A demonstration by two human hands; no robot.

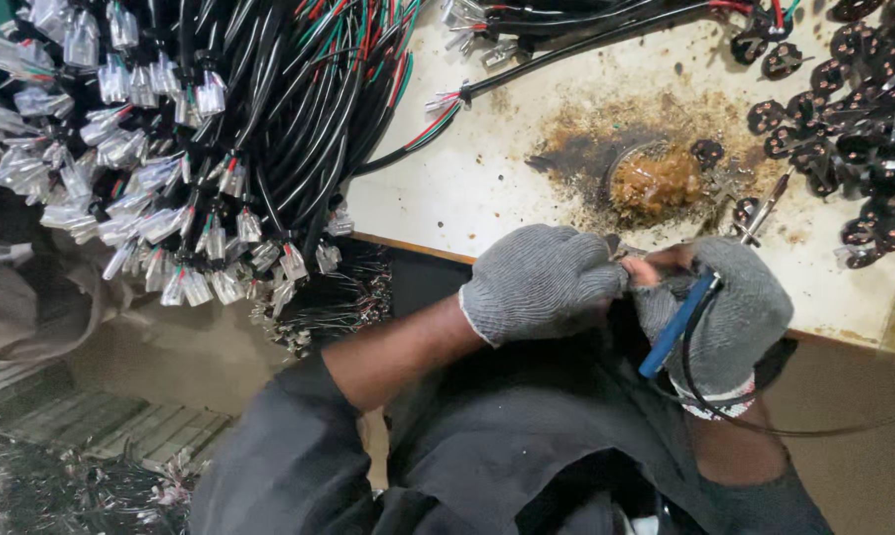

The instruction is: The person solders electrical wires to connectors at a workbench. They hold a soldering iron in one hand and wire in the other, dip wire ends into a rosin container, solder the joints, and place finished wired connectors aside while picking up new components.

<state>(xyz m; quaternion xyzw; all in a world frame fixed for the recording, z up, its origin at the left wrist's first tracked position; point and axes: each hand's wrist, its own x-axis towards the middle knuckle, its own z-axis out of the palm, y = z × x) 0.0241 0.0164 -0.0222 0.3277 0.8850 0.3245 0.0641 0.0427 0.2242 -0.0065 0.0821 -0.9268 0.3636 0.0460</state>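
Note:
Both hands wear grey knit gloves and meet at the table's near edge. My left hand (542, 282) is closed around a small part, hidden inside its fingers. My right hand (730, 317) grips a blue-handled soldering iron (677, 327), and its metal tip (762, 213) points up and right over the table. A thin black cord (755, 421) loops from the iron's handle down past my wrist. The fingertips of the two hands touch between the gloves.
A big bundle of black cables (259, 129) with clear-sleeved terminals hangs over the table's left edge. Black plug parts (864, 129) are heaped at the right. A small dish of brown paste (656, 183) sits on the stained white table (487, 178).

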